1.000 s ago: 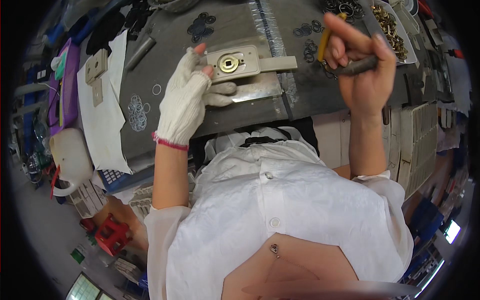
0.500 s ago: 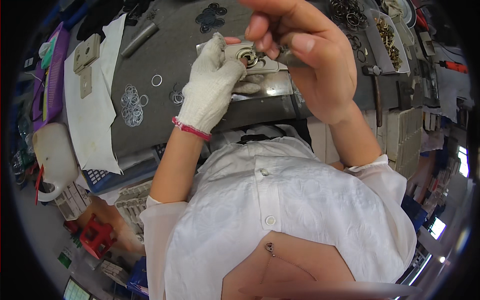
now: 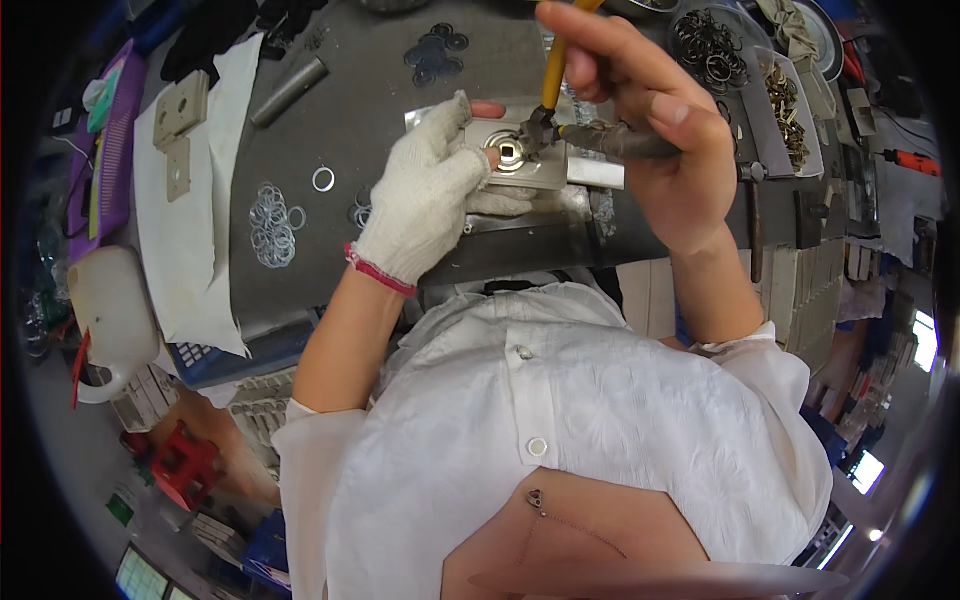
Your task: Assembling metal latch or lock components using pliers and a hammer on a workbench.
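My left hand [image 3: 430, 180], in a white knit glove with a red cuff and bare fingertips, holds a flat metal plate [image 3: 548, 172] by its left side. Set in the plate is a round metal fitting [image 3: 508, 152] with rings and a square hole. A pair of pliers [image 3: 552, 80] is in my right hand [image 3: 670, 140], which is bare. One yellow handle points away from me and one dark grey handle lies toward my palm. The jaws are at the fitting's right edge; whether they touch it I cannot tell.
Silver rings [image 3: 272, 228] lie in a pile at left, with a single ring [image 3: 323, 179] nearby. Black washers [image 3: 436, 54] sit behind the plate. At right are a white box [image 3: 790, 115] of brass parts and a hammer [image 3: 755, 215]. A metal cylinder [image 3: 290, 90] lies far left.
My right hand has moved right, bringing the yellow handle into view and uncovering the fitting's square hole. My left hand still holds the plate.
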Available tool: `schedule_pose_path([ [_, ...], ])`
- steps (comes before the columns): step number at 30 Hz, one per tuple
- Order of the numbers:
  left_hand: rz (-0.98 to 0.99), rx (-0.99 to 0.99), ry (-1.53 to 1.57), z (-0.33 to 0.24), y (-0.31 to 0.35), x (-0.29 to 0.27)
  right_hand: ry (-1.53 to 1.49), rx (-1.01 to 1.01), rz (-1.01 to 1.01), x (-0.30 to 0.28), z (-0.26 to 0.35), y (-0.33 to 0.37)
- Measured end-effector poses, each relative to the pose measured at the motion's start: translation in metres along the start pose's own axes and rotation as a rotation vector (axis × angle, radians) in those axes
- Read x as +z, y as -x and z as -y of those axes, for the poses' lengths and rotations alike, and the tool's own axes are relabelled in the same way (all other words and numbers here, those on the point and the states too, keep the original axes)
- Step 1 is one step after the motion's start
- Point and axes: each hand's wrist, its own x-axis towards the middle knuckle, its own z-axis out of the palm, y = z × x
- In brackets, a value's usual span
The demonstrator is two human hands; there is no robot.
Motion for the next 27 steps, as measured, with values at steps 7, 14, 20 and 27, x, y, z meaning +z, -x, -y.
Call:
schedule_pose_path([
  [7, -0.049, 0.030, -0.015, 0.001, 0.000, 0.011, -0.389, -0.062, -0.509, 0.040, -0.038, -0.014],
  [14, -0.093, 0.066, -0.065, 0.006, -0.006, 0.008, -0.217, -0.367, -0.317, 0.046, -0.032, -0.011],
  [20, -0.056, 0.031, -0.075, 0.003, -0.008, 0.000, -0.418, -0.255, -0.337, 0.034, -0.027, -0.018],
  [27, -0.033, -0.003, -0.046, 0.000, -0.008, 0.002, -0.482, -0.229, -0.356, 0.033, -0.035, -0.031],
])
